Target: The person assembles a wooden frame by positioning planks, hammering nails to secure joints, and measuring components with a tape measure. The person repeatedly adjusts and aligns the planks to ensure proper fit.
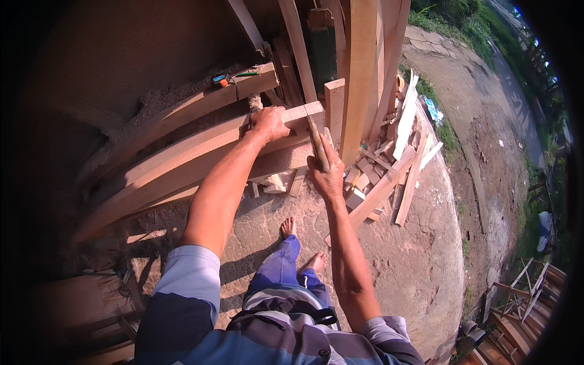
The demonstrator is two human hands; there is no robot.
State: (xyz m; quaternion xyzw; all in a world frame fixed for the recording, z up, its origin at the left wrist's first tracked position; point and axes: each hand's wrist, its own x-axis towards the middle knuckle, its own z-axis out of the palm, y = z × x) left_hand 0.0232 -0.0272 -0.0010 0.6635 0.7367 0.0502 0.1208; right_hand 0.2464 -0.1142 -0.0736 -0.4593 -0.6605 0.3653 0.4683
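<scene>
A long wooden beam [194,145] stretches from the left toward the middle, its end near the upright boards. Toward that end my left hand [267,125] grips the beam from above, fingers curled over its edge. My right hand [327,173] is closed around the wooden handle of what looks like a handsaw [316,141], seen nearly edge-on. The tool's far tip meets a thin dark line across the beam's top, close to the end. How deep that line goes is hidden.
On a second beam [176,109] behind lie a small blue-and-orange tool [220,80] and a green pencil-like stick [246,74]. Tall boards [359,73] lean upright ahead. Offcuts [371,176] are heaped at the right. My bare feet [288,227] stand on cracked ground.
</scene>
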